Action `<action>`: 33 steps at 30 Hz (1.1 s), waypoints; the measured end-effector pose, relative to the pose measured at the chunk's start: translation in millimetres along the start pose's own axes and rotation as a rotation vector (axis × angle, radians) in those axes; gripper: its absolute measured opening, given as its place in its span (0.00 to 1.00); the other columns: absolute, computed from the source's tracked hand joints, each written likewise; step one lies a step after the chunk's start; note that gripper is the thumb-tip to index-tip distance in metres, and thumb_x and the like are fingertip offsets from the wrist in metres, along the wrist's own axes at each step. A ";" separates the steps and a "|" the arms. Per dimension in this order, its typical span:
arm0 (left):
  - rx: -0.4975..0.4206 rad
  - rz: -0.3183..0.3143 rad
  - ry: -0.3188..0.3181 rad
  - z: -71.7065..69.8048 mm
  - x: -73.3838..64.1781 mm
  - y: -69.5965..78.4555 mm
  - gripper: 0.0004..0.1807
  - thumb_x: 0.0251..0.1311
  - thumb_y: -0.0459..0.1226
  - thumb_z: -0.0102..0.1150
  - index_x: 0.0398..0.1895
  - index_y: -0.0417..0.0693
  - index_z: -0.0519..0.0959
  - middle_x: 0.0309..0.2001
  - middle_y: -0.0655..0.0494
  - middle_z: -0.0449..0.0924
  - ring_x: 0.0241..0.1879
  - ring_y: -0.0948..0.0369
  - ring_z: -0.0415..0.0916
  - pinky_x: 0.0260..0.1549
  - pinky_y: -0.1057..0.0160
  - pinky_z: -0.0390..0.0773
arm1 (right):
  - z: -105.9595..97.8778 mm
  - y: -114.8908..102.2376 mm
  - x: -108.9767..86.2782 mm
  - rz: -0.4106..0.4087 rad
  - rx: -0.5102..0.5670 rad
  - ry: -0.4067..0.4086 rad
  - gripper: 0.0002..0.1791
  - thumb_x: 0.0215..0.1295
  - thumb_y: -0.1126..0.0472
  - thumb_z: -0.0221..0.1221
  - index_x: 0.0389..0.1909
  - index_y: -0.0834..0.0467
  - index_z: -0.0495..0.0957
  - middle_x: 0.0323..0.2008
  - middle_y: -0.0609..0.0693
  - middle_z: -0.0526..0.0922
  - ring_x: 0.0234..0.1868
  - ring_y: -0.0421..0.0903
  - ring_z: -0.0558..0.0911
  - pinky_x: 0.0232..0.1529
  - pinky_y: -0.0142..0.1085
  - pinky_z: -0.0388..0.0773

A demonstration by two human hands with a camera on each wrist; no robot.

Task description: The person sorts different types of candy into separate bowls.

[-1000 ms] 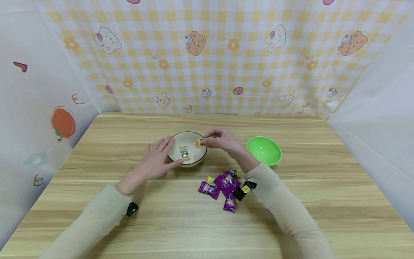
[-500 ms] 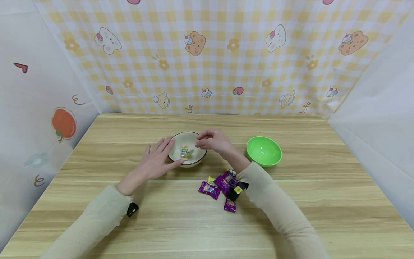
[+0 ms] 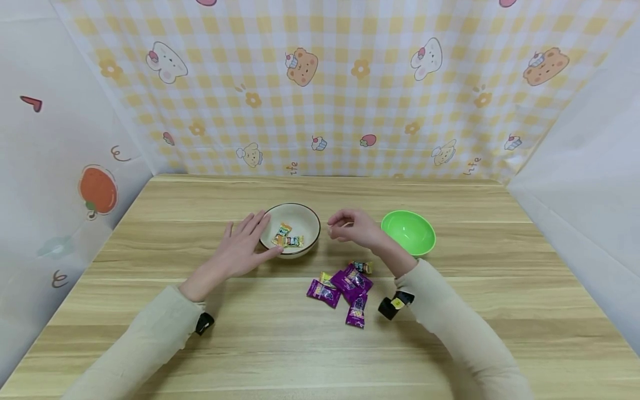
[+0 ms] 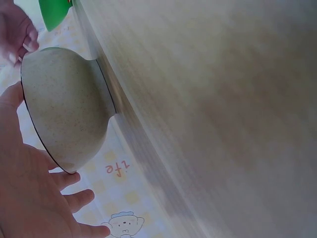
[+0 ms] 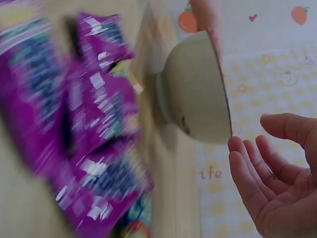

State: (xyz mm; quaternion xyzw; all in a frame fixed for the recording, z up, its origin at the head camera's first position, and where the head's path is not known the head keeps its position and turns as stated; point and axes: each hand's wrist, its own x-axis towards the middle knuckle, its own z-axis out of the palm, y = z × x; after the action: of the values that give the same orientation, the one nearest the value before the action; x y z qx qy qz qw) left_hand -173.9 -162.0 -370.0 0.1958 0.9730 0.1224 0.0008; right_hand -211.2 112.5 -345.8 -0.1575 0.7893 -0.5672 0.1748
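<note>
My left hand rests its outstretched fingers and thumb at the left and near rim of a cream bowl with a dark edge. In the left wrist view, the thumb and fingers lie along the bowl's rim. Two small wrapped candies lie inside the bowl, one tilted and one lying crosswise. My right hand hovers just right of the bowl, fingers bent loosely and apart from the thumb. Nothing shows between those fingers in the right wrist view, where the hand is near the rim.
A pile of purple grape candy packets lies in front of the right hand. A yellow packet and a dark-and-orange candy peek out from it. A green bowl stands to the right, behind the right forearm. A checked curtain hangs behind the table.
The right hand has let a wrapped candy drop into the cream bowl and moved back to the right. The candies in the bowl have shifted. The left hand has stayed in place.
</note>
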 end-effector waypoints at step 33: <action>0.002 -0.002 -0.001 -0.9 -0.4 1.0 0.49 0.52 0.67 0.35 0.68 0.44 0.45 0.68 0.48 0.40 0.64 0.48 0.39 0.55 0.39 0.36 | -11.3 48.2 -53.3 -0.050 -0.401 -0.036 0.16 0.48 0.74 0.60 0.41 0.65 0.74 0.34 0.52 0.77 0.37 0.47 0.75 0.39 0.36 0.72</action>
State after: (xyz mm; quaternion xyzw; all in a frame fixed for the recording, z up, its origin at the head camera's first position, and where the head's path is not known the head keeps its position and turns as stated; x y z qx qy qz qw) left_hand -173.2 -161.5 -368.9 0.1951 0.9733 0.1211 0.0011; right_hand -171.4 160.7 -383.1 -0.2186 0.8789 -0.4001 0.1401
